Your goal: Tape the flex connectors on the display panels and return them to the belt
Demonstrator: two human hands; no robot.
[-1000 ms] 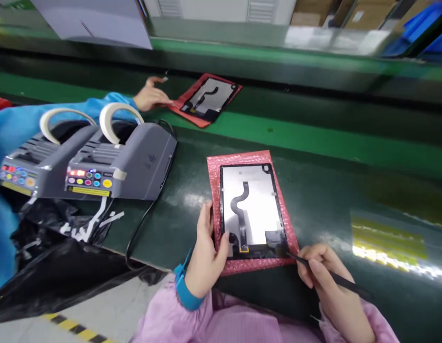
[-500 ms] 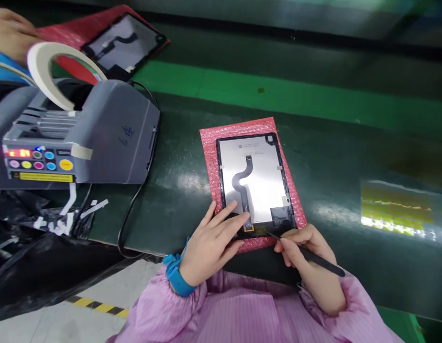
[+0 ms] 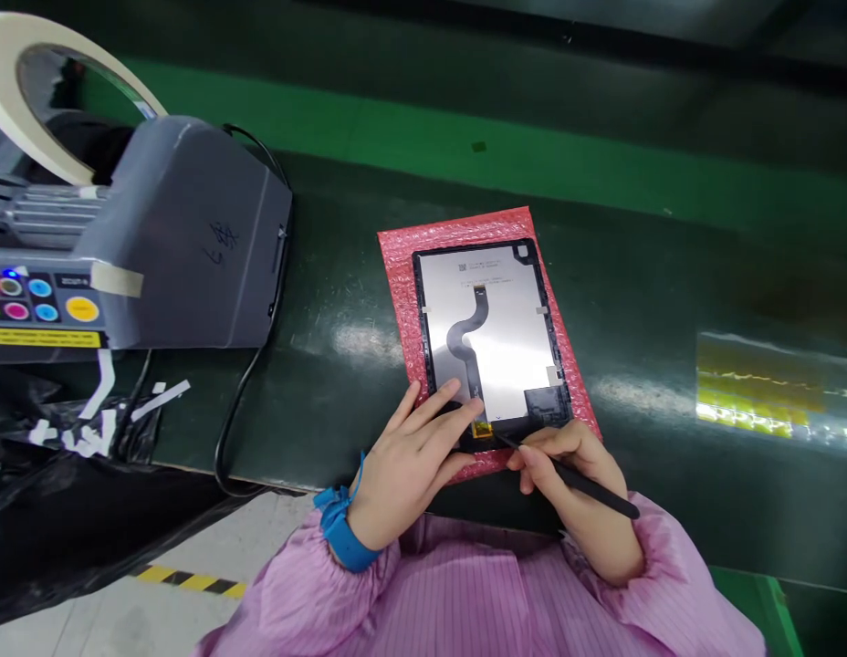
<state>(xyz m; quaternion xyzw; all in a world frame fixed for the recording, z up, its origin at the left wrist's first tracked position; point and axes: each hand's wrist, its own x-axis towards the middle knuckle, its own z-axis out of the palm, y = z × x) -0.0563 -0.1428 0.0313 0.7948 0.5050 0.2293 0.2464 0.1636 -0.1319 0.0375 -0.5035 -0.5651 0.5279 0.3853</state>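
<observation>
A tablet screen panel (image 3: 516, 333) lies with its silvery back up on a red bubble-wrap bag (image 3: 399, 283). Down its middle runs a dark, curved ribbon cable (image 3: 473, 370), ending near the bottom edge in an amber-coloured patch (image 3: 483, 429). My left hand (image 3: 411, 465) rests on the panel's lower left with fingers spread, one fingertip against the cable. Slim black tweezers (image 3: 596, 491) are pinched in my right hand (image 3: 575, 470). Their tip reaches the right side of the amber patch; whether it grips the film cannot be made out.
A grey tape dispenser (image 3: 183, 246) with a large tape roll (image 3: 47, 36) stands on the left, its black cable (image 3: 240, 401) hanging over the bench edge. White tape scraps (image 3: 88, 438) lie below it. Amber film strips (image 3: 758, 392) lie on the green bench (image 3: 643, 301) to the right.
The tweezers' tip has moved left onto the cable end, where amber film now covers the connector. My left hand stays on the panel. The other person's hand and second panel have left the view.
</observation>
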